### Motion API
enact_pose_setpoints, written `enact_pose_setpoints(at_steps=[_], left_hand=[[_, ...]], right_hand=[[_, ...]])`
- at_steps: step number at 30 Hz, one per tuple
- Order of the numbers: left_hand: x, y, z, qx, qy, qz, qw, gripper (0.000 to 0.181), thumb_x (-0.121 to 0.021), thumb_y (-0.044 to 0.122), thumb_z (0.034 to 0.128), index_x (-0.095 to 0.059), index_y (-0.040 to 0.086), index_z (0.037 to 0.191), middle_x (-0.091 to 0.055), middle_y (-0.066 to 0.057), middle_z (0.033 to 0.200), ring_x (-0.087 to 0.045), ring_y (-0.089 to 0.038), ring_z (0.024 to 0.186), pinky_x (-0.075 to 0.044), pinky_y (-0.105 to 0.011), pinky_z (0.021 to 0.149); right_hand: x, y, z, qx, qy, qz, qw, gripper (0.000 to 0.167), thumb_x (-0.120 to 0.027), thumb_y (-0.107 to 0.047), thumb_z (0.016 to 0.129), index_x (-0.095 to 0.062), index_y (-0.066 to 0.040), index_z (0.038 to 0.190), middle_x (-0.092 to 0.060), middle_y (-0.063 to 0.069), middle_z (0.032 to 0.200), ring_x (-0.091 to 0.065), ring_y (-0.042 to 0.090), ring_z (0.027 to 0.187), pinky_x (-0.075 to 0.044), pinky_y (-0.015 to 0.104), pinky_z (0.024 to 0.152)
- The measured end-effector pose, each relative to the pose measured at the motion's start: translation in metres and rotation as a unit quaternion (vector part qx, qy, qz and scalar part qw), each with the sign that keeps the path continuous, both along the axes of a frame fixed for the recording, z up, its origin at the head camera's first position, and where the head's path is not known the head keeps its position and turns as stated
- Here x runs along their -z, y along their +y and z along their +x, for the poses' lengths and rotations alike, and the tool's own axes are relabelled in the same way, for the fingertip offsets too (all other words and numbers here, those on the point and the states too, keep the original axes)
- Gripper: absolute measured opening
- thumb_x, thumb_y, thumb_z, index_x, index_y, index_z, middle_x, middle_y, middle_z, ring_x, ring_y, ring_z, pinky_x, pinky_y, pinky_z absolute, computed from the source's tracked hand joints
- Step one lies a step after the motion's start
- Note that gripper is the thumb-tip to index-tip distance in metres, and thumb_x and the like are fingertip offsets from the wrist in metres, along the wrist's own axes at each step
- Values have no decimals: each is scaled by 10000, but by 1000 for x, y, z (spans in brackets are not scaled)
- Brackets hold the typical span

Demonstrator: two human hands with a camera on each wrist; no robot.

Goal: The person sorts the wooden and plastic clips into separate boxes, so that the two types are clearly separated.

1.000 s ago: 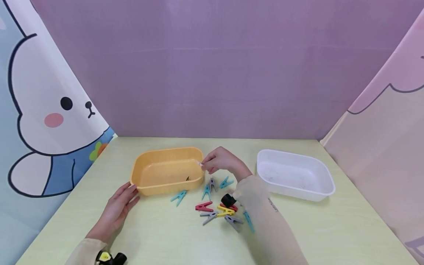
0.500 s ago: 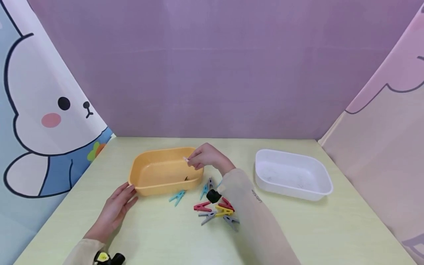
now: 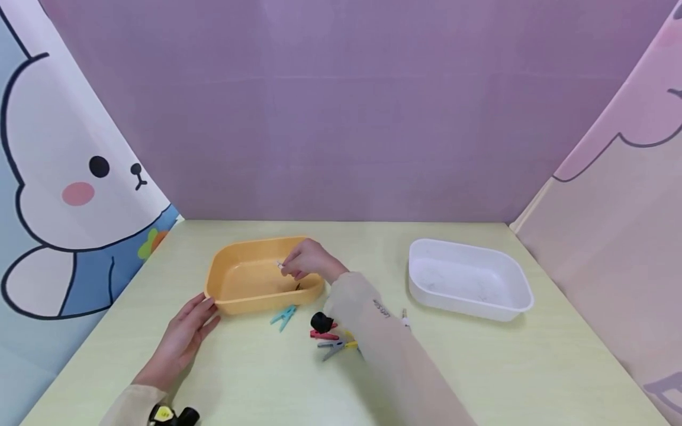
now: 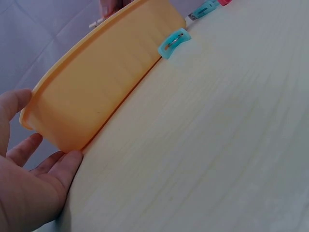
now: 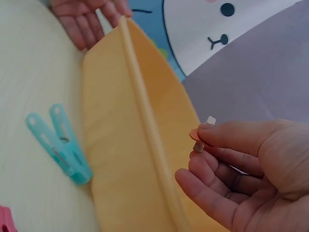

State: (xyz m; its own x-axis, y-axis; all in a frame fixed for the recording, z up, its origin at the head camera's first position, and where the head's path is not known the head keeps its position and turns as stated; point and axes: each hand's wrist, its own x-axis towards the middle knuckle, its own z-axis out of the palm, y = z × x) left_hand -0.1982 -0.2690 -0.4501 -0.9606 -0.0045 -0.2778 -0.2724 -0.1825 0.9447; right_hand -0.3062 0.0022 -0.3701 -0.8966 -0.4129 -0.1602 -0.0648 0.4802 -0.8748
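Observation:
My right hand (image 3: 311, 260) is over the orange bin (image 3: 234, 306) and pinches a small pale clip (image 5: 210, 121) between thumb and fingers. A round orange piece shows on the clip in the right wrist view. My left hand (image 3: 183, 331) rests at the bin's near left corner; in the left wrist view its fingertips (image 4: 21, 96) touch the rim and wall. Close to the bin's near side lies a turquoise clothespin (image 3: 284, 317). Inside the bin is a small dark item (image 3: 298, 287), too small to make out.
Red (image 3: 324, 335), grey (image 3: 333, 348) and yellow (image 3: 350, 341) clothespins lie in front of the bin, partly behind my right sleeve. A small pale clip (image 3: 405, 318) lies beyond the sleeve. A white bin (image 3: 471, 305) stands at the right. Purple cloth (image 3: 341, 118) closes off the back.
My right hand has moved left from the bin's right edge to above its inside, still pinching the small clip. My left hand has stayed at the corner.

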Motion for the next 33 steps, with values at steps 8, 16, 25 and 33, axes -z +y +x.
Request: enact_pose_setpoints(at_steps=[8,16,25,33], left_hand=[[1,0,-1,24,-15,-17,10000,813,-530,417,1025,-49,109,1603,-121,-132,1639,-534,90,1056,-391,-263,1080],[2,0,-1,-36,-147,-26,9999,789,-508,398,1039,-33,124,1605,-143,-108,1637,-461,-36,1262,-388,-265,1087],[3,0,-2,-36,-165,-131,9998,787,-503,416,1036,-40,132,1607,-133,-110,1642,-448,-33,1261,-382,-268,1089],[2,-1,-2,-9,-96,-98,9999,807,-519,426,1027,-45,122,1606,-138,-114,1635,-513,64,1101,-388,-260,1084]], right_hand=[[14,-8,-2,227,207,690,9971,71,-806,-30,816,-778,18,861,-698,96,705,-661,193,619,-619,321,653],[18,-6,0,234,350,795,9959,91,-783,-33,837,-777,29,903,-722,91,749,-722,269,753,-613,289,657],[17,-5,-2,327,274,748,9963,113,-772,-47,855,-778,18,947,-711,64,746,-716,244,729,-612,280,647],[12,1,-3,333,42,337,9989,163,-765,-52,864,-759,17,1011,-718,95,833,-720,267,773,-619,314,695]])
